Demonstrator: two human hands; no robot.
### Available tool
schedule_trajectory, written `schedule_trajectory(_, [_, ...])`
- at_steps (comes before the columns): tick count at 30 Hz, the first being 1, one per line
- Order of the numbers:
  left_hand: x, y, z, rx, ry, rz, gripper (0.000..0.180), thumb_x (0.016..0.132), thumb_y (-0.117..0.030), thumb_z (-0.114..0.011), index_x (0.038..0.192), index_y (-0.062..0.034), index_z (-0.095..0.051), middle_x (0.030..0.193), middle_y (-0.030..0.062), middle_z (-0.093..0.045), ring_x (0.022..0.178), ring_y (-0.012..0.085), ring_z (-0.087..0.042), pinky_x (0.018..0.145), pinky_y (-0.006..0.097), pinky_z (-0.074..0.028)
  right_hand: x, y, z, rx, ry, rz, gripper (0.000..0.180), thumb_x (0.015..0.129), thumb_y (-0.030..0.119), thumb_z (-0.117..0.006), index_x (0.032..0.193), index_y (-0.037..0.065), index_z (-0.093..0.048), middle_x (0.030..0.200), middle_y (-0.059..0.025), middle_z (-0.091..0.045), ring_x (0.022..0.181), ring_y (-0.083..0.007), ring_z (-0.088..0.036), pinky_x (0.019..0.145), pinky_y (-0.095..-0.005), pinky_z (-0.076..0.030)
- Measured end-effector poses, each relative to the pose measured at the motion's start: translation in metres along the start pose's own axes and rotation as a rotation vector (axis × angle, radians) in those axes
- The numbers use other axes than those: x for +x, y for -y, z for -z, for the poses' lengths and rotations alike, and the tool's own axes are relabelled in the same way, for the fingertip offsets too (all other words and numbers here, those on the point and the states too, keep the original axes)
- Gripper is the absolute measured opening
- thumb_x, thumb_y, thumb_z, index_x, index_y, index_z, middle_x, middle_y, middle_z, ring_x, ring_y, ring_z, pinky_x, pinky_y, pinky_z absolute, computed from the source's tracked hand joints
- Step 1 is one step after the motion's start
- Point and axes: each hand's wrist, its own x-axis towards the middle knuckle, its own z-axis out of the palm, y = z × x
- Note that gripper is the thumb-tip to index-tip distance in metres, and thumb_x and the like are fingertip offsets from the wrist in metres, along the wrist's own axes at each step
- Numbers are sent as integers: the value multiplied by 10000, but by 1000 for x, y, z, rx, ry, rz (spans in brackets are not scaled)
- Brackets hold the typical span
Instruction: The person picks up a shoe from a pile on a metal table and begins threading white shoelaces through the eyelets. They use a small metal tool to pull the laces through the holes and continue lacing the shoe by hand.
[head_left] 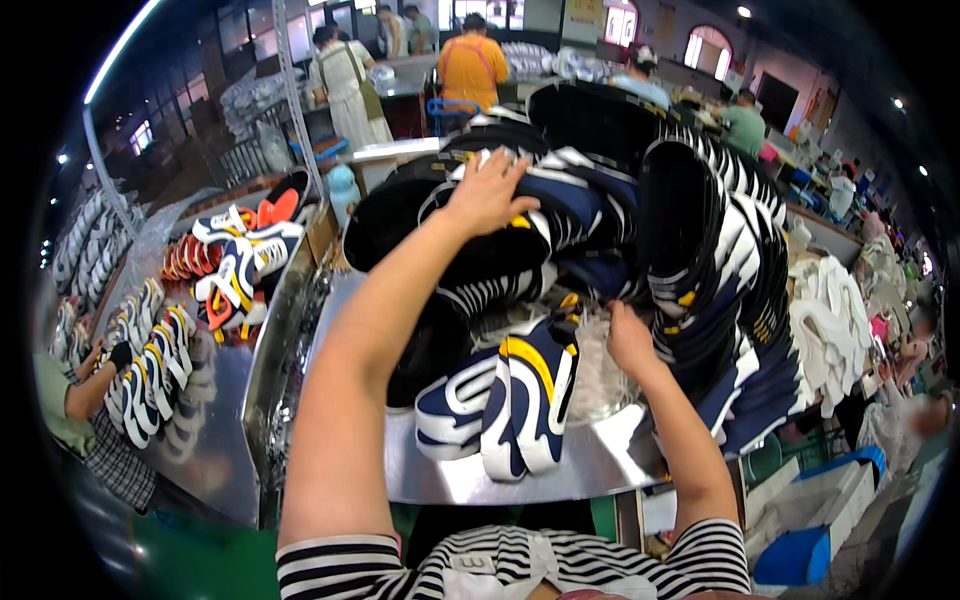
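Across a shiny metal worktop (622, 452), sewn shoe uppers in navy, white and yellow with black linings lie in thick nested stacks. The person's left hand (485, 198) rests on the top of the left-hand stack (585, 195), its fingers spread and released rather than closed around anything. Lower and to the right, the right hand (632, 345) has its fingers bent in beside the right-hand stack (738, 250); whether they pinch something cannot be told. Just left of that hand lies a pale tangle (597, 375), either thread or clear plastic. Nearest the person, a few loose uppers (530, 395) lie overlapping near the worktop's front edge, below and between the two hands. Beyond the left forearm stands a light-blue bottle (343, 190). On the neighbouring worktop at left are more uppers with orange parts (240, 265), and a co-worker's dark-gloved hand (120, 357) is at a row of white-and-navy uppers (158, 375). White cloth-like pieces (828, 320) are heaped at right, and a person in orange (472, 72) stands farther back.
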Motion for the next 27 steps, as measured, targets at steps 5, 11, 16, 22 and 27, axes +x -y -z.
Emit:
schedule_trajectory(5, [-32, 1, 13, -48, -61, -138, 610, 926, -461, -605, 1386, -77, -490, 1385, 225, -491, 1375, 375, -392, 1145, 484, -289, -31, -3, -7, 285, 15, -131, 377, 949, 268, -583, 1157, -38, -510, 1072, -290, -605, 986, -454, -592, 855, -460, -469])
schedule_trajectory(11, [-91, -40, 70, -259, -129, 4, 471, 914, -270, -674, 1307, -48, -540, 1328, 193, -545, 1271, 356, -491, 1053, 423, -402, -63, 2, -8, 885, 34, -444, 285, 1016, 237, -508, 1132, -21, -544, 893, -136, -637, 760, -196, -616, 723, -295, -474])
schedule_trajectory(16, [-213, -98, 110, -503, 420, 415, 474, 928, -300, -650, 1280, 4, -557, 1218, 218, -608, 1136, 370, -584, 971, 403, -465, -97, 37, -1, 1217, 14, -382, 188, 1022, 175, -504, 1077, 15, -586, 816, -19, -615, 687, -87, -555, 671, -241, -453])
schedule_trajectory(22, [-277, -120, 59, -813, 695, 752, 784, 835, -367, -765, 1416, 30, -420, 1182, 238, -630, 1028, 302, -643, 940, 364, -492, -111, 98, -17, 1230, -59, -460, 532, 929, 321, -678, 1301, 9, -460, 1115, -73, -559, 763, -73, -510, 591, -220, -434])
schedule_trajectory(27, [-274, -159, 76, -1261, 444, 627, 639, 782, -127, -754, 1356, -4, -502, 1027, 51, -641, 956, 152, -575, 941, 301, -443, -134, 109, -24, 1337, -38, -501, 567, 882, 271, -742, 1307, 13, -469, 1282, -120, -520, 1031, -155, -543, 855, -242, -452])
